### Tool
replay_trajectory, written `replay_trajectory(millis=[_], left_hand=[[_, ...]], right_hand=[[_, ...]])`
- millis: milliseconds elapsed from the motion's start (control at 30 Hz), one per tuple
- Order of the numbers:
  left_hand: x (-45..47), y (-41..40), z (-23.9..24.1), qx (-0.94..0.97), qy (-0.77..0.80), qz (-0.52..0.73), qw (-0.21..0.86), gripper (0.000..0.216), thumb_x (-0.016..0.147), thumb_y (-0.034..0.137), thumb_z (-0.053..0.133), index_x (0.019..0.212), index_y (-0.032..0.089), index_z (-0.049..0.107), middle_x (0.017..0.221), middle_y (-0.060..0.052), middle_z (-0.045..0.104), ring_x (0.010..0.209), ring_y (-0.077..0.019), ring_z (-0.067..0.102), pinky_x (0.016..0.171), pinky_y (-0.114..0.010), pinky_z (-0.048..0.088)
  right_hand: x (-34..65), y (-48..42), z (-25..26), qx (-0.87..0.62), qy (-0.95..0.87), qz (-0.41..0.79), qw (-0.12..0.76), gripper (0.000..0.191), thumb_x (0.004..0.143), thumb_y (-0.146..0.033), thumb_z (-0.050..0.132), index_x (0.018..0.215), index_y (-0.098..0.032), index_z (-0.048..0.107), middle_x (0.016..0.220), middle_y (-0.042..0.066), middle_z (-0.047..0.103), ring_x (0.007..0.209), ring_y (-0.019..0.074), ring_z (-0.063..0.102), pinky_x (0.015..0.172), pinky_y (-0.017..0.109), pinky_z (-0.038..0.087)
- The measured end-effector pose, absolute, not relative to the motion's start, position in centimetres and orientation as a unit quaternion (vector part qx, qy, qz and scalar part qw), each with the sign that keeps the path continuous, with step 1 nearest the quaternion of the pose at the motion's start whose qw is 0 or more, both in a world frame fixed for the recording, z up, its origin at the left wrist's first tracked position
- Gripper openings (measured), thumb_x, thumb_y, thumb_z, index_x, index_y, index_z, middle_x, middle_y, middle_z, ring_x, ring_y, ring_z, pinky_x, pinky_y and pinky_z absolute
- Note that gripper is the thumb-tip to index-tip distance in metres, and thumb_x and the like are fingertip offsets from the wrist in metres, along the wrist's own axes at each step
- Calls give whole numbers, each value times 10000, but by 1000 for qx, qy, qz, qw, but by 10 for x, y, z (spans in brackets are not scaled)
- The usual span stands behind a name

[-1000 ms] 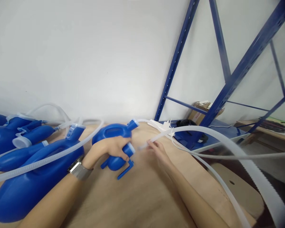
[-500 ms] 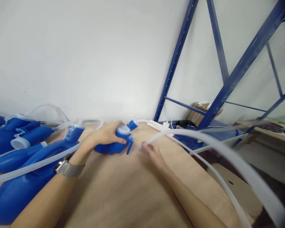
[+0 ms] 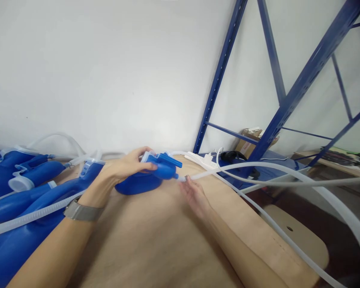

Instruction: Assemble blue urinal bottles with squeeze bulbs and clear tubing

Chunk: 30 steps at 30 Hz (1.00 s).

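Observation:
My left hand (image 3: 130,166) is closed around a small blue plastic bottle-shaped piece (image 3: 165,171) with a pale rim and a blue handle-like part on top. Its narrow spout points right. At that spout, the end of a translucent white hose (image 3: 228,169) meets it, pinched in the fingertips of my right hand (image 3: 195,196). Whether the hose is pushed onto the spout or only touches it, I cannot tell. Beneath the held piece lies a larger blue plastic container (image 3: 138,184), partly covered by my left hand.
Several blue plastic bottles (image 3: 15,256) with hoses crowd the left side of the brown-covered table (image 3: 150,248). A white power strip (image 3: 202,161) lies near the wall. Blue shelving (image 3: 219,80), a cardboard box (image 3: 247,146) and a stool (image 3: 300,232) stand to the right.
My left hand has turned the small blue piece so its spout faces right. My right hand has brought the hose end up to the spout.

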<state>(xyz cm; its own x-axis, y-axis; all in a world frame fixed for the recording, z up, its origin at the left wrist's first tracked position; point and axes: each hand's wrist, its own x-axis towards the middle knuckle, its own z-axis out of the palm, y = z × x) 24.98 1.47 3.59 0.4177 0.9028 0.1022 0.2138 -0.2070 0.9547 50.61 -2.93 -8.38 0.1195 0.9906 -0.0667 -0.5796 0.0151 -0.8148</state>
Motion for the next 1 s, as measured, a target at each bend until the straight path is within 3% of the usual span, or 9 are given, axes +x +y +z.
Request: replay_trajectory(millis=[267, 467, 633, 833, 1000], left_hand=[[248, 13, 37, 766, 419, 300, 385, 566, 698, 465, 830, 1157, 251, 577, 889, 40, 628, 840, -194, 576, 714, -290, 442], [253, 11, 37, 854, 347, 255, 292, 539, 738, 403, 787, 1204, 242, 567, 1189, -31, 660, 1065, -255, 623, 948, -377, 475], [256, 9, 35, 900, 250, 267, 238, 496, 724, 186, 693, 1195, 219, 539, 1323, -66, 609, 1230, -245, 581, 1082, -373, 448], [257, 13, 30, 910, 313, 240, 129, 724, 715, 176, 725, 1402, 213, 500, 1399, -94, 623, 1249, -282, 620, 1078, -397, 493], [257, 21, 18, 932, 293, 208, -45, 616, 848, 133, 684, 1438, 216, 529, 1401, -120, 648, 1255, -293, 647, 1039, -400, 538]], right_hand=[[507, -25, -90, -337, -279, 594, 675, 392, 615, -391, 1004, 852, -205, 753, 1007, 26, 803, 1045, 194, 761, 1080, 296, 567], [511, -19, -99, -332, -276, 588, 684, 436, 613, -362, 1006, 947, -215, 768, 1049, 39, 814, 1121, 225, 749, 1141, 359, 532], [515, -19, -94, -313, -274, 578, 702, 438, 593, -352, 1009, 922, -233, 746, 1073, 45, 816, 1208, 231, 718, 1177, 370, 501], [521, -22, -83, -312, -284, 560, 713, 391, 625, -346, 994, 902, -216, 750, 1027, 48, 817, 1134, 227, 746, 1169, 393, 510], [524, -21, -82, -329, -290, 522, 732, 410, 597, -386, 1005, 880, -211, 765, 915, 23, 813, 999, 224, 775, 1124, 417, 544]])
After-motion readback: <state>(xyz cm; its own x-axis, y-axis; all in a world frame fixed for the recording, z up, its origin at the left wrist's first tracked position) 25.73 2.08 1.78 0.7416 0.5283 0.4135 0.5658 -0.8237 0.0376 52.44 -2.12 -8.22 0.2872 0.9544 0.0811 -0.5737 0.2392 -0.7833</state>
